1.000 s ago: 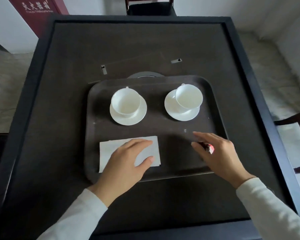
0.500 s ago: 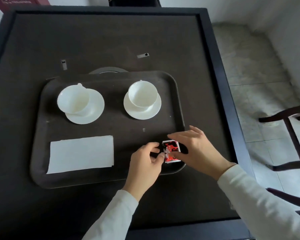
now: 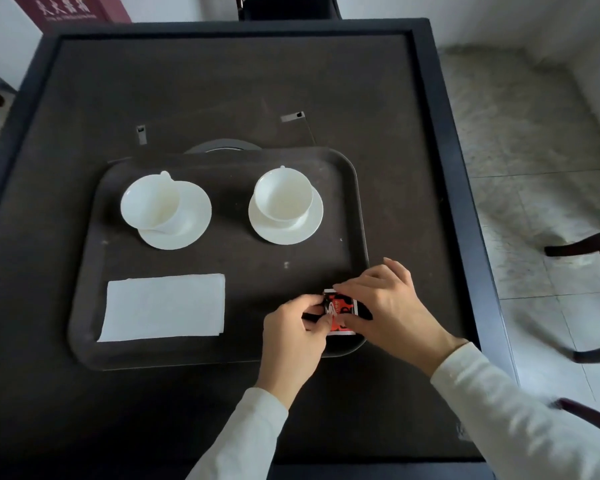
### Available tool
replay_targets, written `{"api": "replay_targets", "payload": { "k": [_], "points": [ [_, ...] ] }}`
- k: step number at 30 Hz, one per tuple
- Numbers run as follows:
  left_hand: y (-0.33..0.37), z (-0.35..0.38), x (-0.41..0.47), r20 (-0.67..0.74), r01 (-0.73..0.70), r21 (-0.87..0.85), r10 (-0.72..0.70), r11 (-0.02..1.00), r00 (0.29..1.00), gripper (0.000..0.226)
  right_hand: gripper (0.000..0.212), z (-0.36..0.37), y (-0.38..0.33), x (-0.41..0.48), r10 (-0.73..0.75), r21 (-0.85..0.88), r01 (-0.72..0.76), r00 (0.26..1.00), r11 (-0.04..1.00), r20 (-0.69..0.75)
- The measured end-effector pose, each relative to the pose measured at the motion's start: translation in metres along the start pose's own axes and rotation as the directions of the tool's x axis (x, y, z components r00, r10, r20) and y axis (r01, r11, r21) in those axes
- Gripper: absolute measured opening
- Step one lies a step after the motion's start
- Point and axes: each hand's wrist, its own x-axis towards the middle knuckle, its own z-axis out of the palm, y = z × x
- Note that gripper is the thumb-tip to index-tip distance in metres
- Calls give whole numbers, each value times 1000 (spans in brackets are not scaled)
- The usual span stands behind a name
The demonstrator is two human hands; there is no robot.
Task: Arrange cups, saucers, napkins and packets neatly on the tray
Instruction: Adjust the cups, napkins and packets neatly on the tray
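Where hands meet, red-black packet [image 3: 340, 311]

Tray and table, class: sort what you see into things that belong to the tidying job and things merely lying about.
Belonging to the job: tray; left cup on saucer; right cup on saucer; napkin; red packet, held between left hand and right hand.

Lying about: two small metal tags; round disc behind the tray; chair.

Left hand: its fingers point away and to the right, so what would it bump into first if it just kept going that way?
The red packet, which its fingertips already touch at the left edge. The left hand would then meet the right hand lying over the packet's other side, near the tray corner.
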Motion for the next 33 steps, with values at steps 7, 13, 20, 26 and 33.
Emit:
{"api": "replay_targets", "payload": {
  "k": [7, 13, 20, 26, 33],
  "points": [
    [0, 4, -4, -55, -6, -5, 5, 1000, 998, 31, 47, 0, 3, 1, 10, -18, -10, 1000, 1000, 11],
    [4, 6, -3, -77, 0, 16, 1, 1000, 997, 30, 52, -2, 4, -1, 8, -32, -8, 1000, 999, 11],
    [4, 5, -4, -108, 9, 33, -5, 999, 994, 19, 65, -5, 0, -2, -3, -44, 4, 1000, 999, 31],
    [1, 6, -5, -110, 23, -18, -25, 1000, 994, 17, 64, -5, -1, -1, -18, -58, 20, 999, 998, 42],
    [-1, 8, -4, -114, -4, -32, 0, 999, 994, 16, 60, 0, 1, -2, -18, -63, 19, 1000, 998, 26]
  ]
}}
